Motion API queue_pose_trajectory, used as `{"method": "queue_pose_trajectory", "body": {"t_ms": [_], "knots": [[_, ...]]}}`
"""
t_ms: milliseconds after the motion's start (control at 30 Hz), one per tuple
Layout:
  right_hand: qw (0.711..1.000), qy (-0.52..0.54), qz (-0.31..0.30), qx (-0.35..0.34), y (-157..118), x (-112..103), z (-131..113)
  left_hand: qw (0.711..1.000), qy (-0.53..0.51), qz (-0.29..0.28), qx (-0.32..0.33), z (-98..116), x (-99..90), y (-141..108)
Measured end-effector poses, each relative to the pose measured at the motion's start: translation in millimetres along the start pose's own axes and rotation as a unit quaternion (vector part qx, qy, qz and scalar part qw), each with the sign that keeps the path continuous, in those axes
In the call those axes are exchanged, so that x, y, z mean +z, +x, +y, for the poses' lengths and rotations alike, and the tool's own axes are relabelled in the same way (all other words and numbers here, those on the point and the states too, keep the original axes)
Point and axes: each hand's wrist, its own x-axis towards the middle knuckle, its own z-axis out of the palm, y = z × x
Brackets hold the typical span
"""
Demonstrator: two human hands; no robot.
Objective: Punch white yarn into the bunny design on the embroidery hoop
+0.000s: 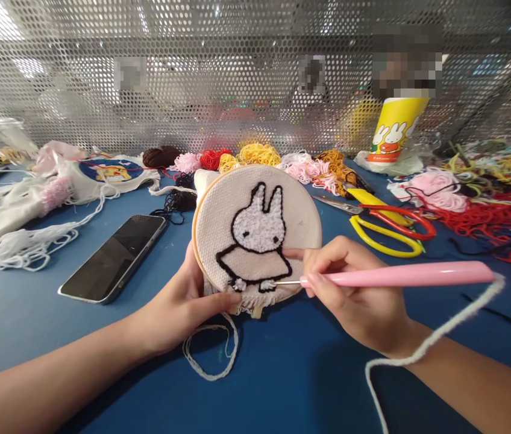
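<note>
My left hand [187, 304] grips the lower left rim of a round embroidery hoop [197, 241], thumb in front and the other fingers hidden behind. Stretched in the hoop is cream cloth [303, 211] with a rabbit figure [260, 226] outlined in black yarn, its head and feet filled in white. Pinched in my right hand [355, 289] is a pink punch needle [409, 275]. Its thin metal tip meets the cloth by the rabbit's right-side foot. White yarn [445, 328] trails from the handle's end. Below the hoop hangs a loop of white yarn [210, 377].
A phone [113, 259] lies left on the blue table [273, 374]. Scissors [386, 244] with red and yellow handles are at right. Yarn bundles [255, 154], another stitched cloth [79, 187] and a yellow rabbit-print cup [398, 129] line the back, before a perforated metal screen [237, 78].
</note>
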Motion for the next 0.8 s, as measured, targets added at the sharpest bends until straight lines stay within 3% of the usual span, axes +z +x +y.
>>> {"method": "queue_pose_trajectory", "body": {"t_ms": [167,333,567,800], "knots": [[1.000,-0.024,-0.010,-0.003,-1.5,0.2,0.7,1.000,0.014,0.004,-0.003,0.5,-0.6,-1.1],[0.993,-0.117,-0.025,-0.017,-0.5,0.9,-4.8,1.000,0.021,0.004,-0.014,-1.3,-1.1,-1.1],[0.968,-0.203,-0.007,-0.146,3.4,5.6,-16.5,1.000,0.017,0.015,0.014,-2.7,2.5,-1.7],[0.962,-0.211,0.033,-0.173,3.2,8.7,-15.9,0.999,0.002,0.050,-0.002,-0.3,9.3,-4.1]]}}
